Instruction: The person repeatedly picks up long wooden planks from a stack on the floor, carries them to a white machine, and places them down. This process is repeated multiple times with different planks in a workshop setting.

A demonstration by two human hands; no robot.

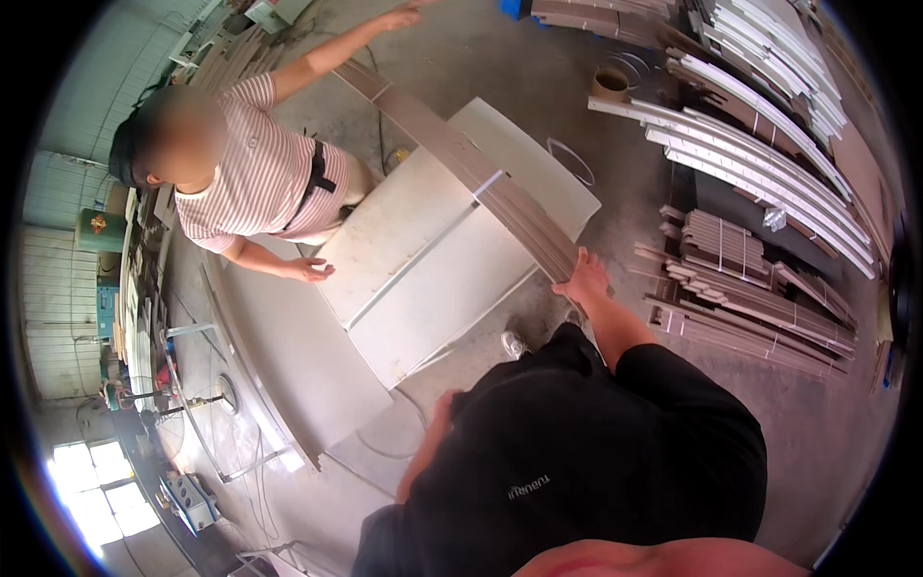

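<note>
A long bundle of brown strips (pixel 452 149), bound with a white band (pixel 488 186), lies slantwise across a white-topped worktable (pixel 433 308). My right hand (pixel 585 279) grips the bundle's near end, thumb on one side and fingers on the other. Low beside my body, my left hand (pixel 446 404) is partly hidden by my dark shirt, and its fingers cannot be made out. Across the table a co-worker (pixel 264 163) in a striped shirt stretches one arm toward the far end. The co-worker's other hand (pixel 312 270) hovers by the table edge, holding nothing visible.
White lengths (pixel 740 144) and banded stacks of brown strips (pixel 721 240) lie on the floor at right. A large grey panel (pixel 298 337) with a metal frame stands left of the table. Cables (pixel 264 490) trail over the floor, and a roll of tape (pixel 610 83) sits at the back.
</note>
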